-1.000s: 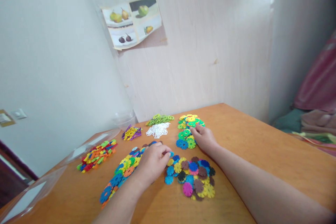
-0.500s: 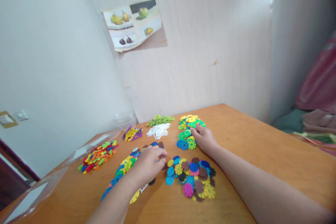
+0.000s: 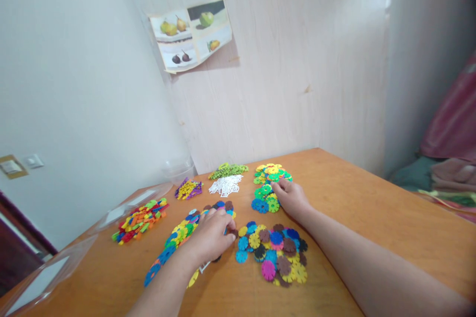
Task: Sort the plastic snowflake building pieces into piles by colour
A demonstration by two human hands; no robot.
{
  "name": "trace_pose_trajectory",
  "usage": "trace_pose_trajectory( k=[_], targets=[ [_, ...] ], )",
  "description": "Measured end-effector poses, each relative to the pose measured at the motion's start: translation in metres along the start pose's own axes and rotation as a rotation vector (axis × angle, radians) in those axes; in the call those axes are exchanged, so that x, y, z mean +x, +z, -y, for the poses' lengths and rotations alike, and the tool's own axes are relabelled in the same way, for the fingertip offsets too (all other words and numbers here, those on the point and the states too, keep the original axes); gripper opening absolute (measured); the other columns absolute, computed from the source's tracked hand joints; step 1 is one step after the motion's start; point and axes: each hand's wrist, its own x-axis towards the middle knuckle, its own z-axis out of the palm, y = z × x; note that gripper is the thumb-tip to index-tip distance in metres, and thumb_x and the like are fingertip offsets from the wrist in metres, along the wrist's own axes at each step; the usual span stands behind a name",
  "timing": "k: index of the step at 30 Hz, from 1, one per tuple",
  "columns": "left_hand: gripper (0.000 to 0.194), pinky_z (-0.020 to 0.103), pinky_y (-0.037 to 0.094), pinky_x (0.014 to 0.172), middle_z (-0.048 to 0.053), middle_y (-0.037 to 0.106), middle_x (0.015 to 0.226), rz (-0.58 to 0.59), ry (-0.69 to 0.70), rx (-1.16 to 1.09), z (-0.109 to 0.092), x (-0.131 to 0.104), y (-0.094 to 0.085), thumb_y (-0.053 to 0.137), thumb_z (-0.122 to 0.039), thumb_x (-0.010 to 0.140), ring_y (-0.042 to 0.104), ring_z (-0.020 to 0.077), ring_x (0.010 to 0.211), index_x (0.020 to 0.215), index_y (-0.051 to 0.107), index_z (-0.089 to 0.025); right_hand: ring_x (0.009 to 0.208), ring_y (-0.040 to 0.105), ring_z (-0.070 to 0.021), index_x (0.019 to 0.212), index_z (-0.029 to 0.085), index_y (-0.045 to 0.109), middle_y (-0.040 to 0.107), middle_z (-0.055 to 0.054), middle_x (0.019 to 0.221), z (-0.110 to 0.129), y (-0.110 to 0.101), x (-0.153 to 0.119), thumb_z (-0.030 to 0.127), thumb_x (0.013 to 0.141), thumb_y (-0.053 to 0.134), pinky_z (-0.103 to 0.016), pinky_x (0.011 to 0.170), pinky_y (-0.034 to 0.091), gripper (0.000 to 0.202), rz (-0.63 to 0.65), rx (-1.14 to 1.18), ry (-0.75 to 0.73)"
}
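My left hand [image 3: 212, 234] hovers over or rests on a long pile of coloured notched plastic discs [image 3: 183, 230], palm down. Its fingers are curved, with the thumb apart from the index finger, and a brown notched disc [image 3: 234, 233] lies by their tips. My right hand [image 3: 292, 199] is closed at the edge of the green and blue notched discs [image 3: 265, 198] farther back. Whatever its fingertips hold, if anything, is hidden. Between and in front of my hands lies another pile of mixed notched discs [image 3: 273, 252]. Part of a white piece [image 3: 204, 266] shows under my left wrist.
Farther back lie a white pile [image 3: 225, 185] of thin pieces, a green pile [image 3: 228, 171] and a purple and yellow pile [image 3: 188, 189]. Colourful small blocks [image 3: 143, 220] are at left, beside clear plastic bags [image 3: 44, 277]. A clear container [image 3: 178, 171] stands by the wall.
My left hand has shifted slightly, its thumb lowering towards the brown disc and its fingers spreading over the pile. My right hand stays by the green discs. The view has shifted slightly.
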Motion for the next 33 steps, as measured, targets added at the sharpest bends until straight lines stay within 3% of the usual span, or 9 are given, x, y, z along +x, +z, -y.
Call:
trace_pose_trajectory(
  k=[7,12,17,23,27,33],
  targets=[
    [0.012,0.029,0.038,0.074,0.001,0.068,0.091,-0.075,-0.048,-0.109,0.007,0.006,0.007,0.064,-0.021,0.072,0.058,0.0206,0.091,0.084,0.062,-0.024,0.057,0.046,-0.0138,0.058,0.021,0.042,0.045,0.003,0.051,0.001,0.0,0.0,0.05,0.09,0.043,-0.026,0.054,0.026,0.043,0.007,0.01,0.002],
    [0.004,0.024,0.035,0.059,-0.001,0.062,0.072,-0.045,-0.146,-0.422,0.015,0.01,0.012,0.059,-0.022,0.076,0.056,0.0145,0.068,0.08,0.059,-0.02,0.057,0.046,-0.0135,0.059,0.021,0.043,0.046,0.003,0.053,0.0,0.0,-0.001,0.05,0.09,0.043,-0.026,0.054,0.026,0.042,0.01,0.019,0.01],
    [0.01,0.022,0.033,0.055,-0.003,0.057,0.069,-0.006,-0.183,-0.669,-0.002,0.009,0.008,0.059,-0.023,0.074,0.049,0.0118,0.061,0.083,0.059,-0.019,0.057,0.045,-0.0132,0.059,0.021,0.042,0.045,0.003,0.052,0.001,0.0,-0.002,0.051,0.09,0.043,-0.026,0.053,0.025,0.043,0.009,0.026,0.007],
    [0.011,0.024,0.038,0.061,-0.002,0.059,0.073,0.023,-0.126,-0.701,-0.022,0.005,0.006,0.057,-0.023,0.074,0.053,0.0135,0.068,0.083,0.06,-0.018,0.057,0.045,-0.0134,0.058,0.021,0.041,0.045,0.003,0.051,-0.001,0.0,0.0,0.05,0.089,0.044,-0.026,0.054,0.025,0.042,-0.001,0.015,0.003],
    [0.012,0.024,0.039,0.061,-0.001,0.06,0.076,-0.006,-0.097,-0.646,-0.012,0.001,0.002,0.054,-0.024,0.078,0.054,0.0144,0.07,0.086,0.06,-0.018,0.057,0.046,-0.0133,0.059,0.021,0.042,0.045,0.003,0.053,-0.004,0.002,0.001,0.05,0.089,0.043,-0.026,0.054,0.025,0.042,-0.001,0.005,0.003],
    [0.017,0.026,0.04,0.066,0.002,0.066,0.082,0.071,-0.093,-0.402,0.012,-0.02,-0.014,0.054,-0.023,0.078,0.059,0.0176,0.077,0.09,0.064,-0.019,0.058,0.046,-0.0134,0.06,0.021,0.041,0.045,0.003,0.053,-0.003,0.002,0.0,0.051,0.089,0.043,-0.025,0.055,0.026,0.042,0.005,0.008,0.012]
  ],
)
